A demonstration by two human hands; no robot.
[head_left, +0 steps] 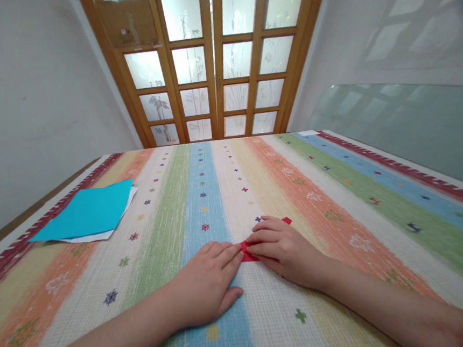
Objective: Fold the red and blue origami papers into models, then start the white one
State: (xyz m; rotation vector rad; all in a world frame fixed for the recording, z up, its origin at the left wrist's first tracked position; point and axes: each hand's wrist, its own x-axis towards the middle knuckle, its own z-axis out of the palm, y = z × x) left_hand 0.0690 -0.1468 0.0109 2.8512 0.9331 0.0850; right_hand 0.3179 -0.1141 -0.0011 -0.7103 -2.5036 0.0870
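A small folded piece of red paper (247,252) lies on the striped tablecloth, mostly covered by my hands. My left hand (211,283) rests flat on the cloth, fingers stretched out and thumb apart, its fingertips touching the paper's left edge. From the other side my right hand (280,247) bends over the paper, its fingers closed on it. A red corner sticks out beyond the right fingers. How the paper is folded under the hands cannot be made out.
Blue sheets of paper (89,213) with white undersides or sheets beneath lie at the table's left. The patterned tablecloth (158,261) spreads to the far edge. Behind stand wooden doors with glass panes (211,83). A pale glass panel (406,131) leans along the right wall.
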